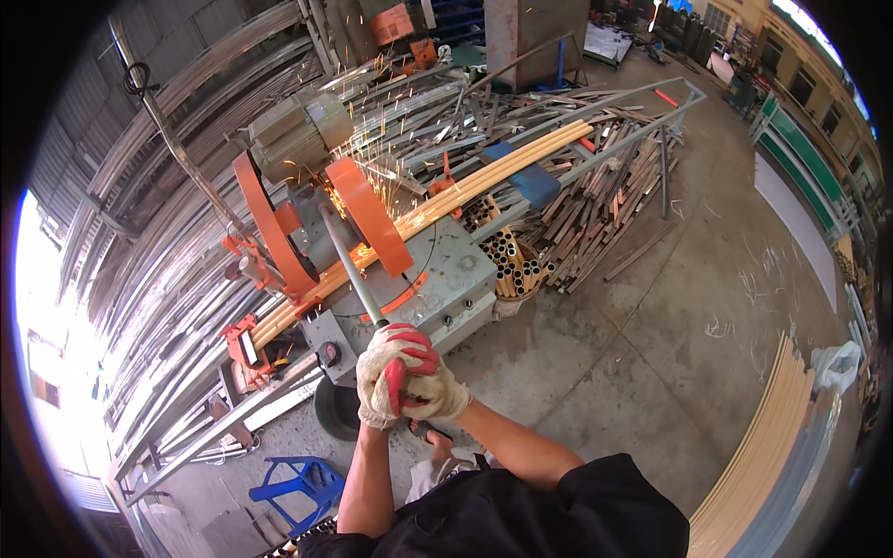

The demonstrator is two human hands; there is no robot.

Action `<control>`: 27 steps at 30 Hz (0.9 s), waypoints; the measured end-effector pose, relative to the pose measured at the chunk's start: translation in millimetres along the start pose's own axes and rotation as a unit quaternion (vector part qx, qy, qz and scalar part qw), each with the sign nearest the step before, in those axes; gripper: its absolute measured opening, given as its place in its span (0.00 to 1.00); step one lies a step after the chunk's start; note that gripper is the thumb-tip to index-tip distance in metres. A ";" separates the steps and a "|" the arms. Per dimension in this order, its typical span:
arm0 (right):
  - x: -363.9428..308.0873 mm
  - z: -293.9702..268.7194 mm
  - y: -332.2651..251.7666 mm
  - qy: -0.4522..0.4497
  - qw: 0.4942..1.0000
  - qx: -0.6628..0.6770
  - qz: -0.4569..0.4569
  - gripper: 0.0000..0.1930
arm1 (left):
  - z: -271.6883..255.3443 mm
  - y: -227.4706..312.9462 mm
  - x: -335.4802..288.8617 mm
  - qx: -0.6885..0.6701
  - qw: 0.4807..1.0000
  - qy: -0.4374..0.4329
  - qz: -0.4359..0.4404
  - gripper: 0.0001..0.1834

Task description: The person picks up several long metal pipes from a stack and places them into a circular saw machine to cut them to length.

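We look down on two gloved hands stacked on the end of a long grey metal lever handle (352, 270). Our left hand (383, 389), in a white knitted glove with red-coated fingers, is curled tight around the handle's red grip. Our right hand (435, 394), in a plain white glove, is wrapped over the left, fingers pressed together around the same grip.

The handle runs up and away to an orange-guarded chop saw (321, 219) with a grey motor, mounted on a grey metal table (456, 274). Beneath the orange blade guard lies a bundle of long pale yellow pipes (502, 167), crossing the table from lower left to upper right. Orange sparks (372, 149) spray away from the blade toward the far side.

Just right of the table, a container holds short cut tube pieces (514, 260) standing on end. Silver metal bars (595, 200) are heaped beyond it. A blue plastic stool (296, 488) stands on the concrete floor (670, 335) at lower left.
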State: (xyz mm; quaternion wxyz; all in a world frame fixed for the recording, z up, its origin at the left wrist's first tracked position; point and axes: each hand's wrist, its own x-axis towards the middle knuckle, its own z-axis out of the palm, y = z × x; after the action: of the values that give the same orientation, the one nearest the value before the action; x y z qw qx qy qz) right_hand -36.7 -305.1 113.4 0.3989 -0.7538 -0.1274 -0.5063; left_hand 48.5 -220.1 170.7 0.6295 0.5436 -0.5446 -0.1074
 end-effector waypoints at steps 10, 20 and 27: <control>-14.3 2.3 8.4 -0.018 1.000 -0.003 -0.005 0.27 | -0.7 -8.1 -8.8 -0.001 1.000 -0.002 -0.008 0.21; -15.1 -0.5 1.3 -0.030 0.999 0.007 0.012 0.25 | 0.6 -15.9 -17.5 -0.022 1.000 0.008 -0.007 0.19; -25.3 2.3 2.3 -0.027 0.999 -0.012 0.022 0.23 | 1.5 -24.2 -24.0 -0.032 0.999 -0.007 -0.001 0.20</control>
State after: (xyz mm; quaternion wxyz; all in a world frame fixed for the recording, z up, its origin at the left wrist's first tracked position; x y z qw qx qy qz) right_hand -45.3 -299.6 90.0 0.3974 -0.7748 -0.1152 -0.4779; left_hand 49.1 -212.9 137.4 0.6427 0.5229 -0.5450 -0.1288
